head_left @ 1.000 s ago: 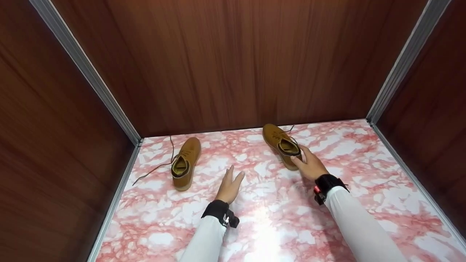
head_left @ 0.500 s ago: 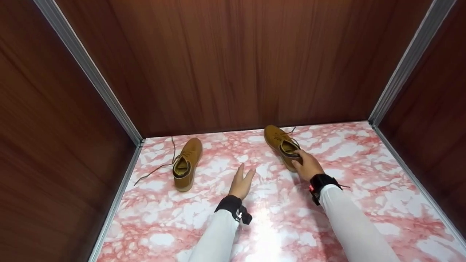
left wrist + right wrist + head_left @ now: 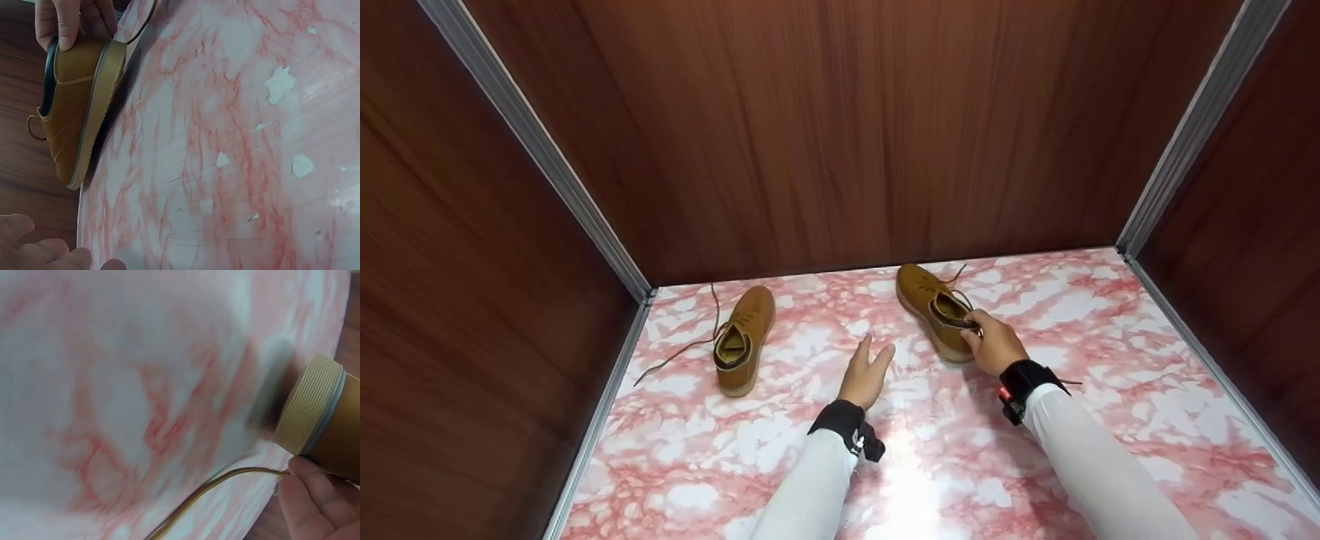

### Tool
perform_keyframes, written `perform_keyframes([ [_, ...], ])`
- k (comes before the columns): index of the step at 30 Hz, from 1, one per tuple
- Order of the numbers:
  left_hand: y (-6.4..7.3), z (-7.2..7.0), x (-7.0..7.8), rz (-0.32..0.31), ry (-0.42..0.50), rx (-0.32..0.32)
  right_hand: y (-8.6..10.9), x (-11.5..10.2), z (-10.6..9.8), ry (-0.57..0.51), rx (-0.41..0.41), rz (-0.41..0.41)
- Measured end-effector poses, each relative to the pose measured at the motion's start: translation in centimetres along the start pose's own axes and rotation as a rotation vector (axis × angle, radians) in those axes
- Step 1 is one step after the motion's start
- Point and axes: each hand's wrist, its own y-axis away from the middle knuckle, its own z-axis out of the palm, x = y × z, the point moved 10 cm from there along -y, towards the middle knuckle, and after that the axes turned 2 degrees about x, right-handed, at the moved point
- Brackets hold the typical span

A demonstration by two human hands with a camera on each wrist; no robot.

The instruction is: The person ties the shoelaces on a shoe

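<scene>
A tan lace-up shoe (image 3: 916, 291) stands at the back right, toe toward the rear wall. My right hand (image 3: 996, 345) grips its heel collar, thumb outside and fingers at the opening. In the right wrist view the heel (image 3: 312, 402) is raised off the surface, with a shadow below it. A loose lace (image 3: 208, 486) trails past the fingers. My left hand (image 3: 864, 379) hovers left of this shoe with fingers relaxed, holding nothing. The matching shoe (image 3: 753, 309) rests at the back left, its lace (image 3: 675, 354) spread out leftward.
The red-and-white marbled surface (image 3: 697, 450) is bounded by a dark wood-look rear wall (image 3: 825, 135) and side walls (image 3: 457, 300) (image 3: 1245, 247). Grey metal strips (image 3: 555, 165) run along the corners and side edges.
The right hand has closed on the heel collar and drawn the shoe slightly nearer, raising its heel. My left hand has moved rightward toward that shoe. The left shoe stays put.
</scene>
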Motion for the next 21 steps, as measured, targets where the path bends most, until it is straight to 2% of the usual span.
perform_keyframes([
  [9,0.2,-0.2,-0.7,-0.030,-0.004,-0.022,2.4,-2.7,-0.1,-0.055,-0.003,-0.041],
  [18,0.6,-0.5,-0.6,-0.018,0.018,-0.058,5.1,-5.7,1.7,-0.088,-0.082,-0.081],
  [21,0.8,-0.6,-0.6,-0.026,0.030,-0.072,6.0,-6.7,2.4,-0.063,-0.105,-0.113],
])
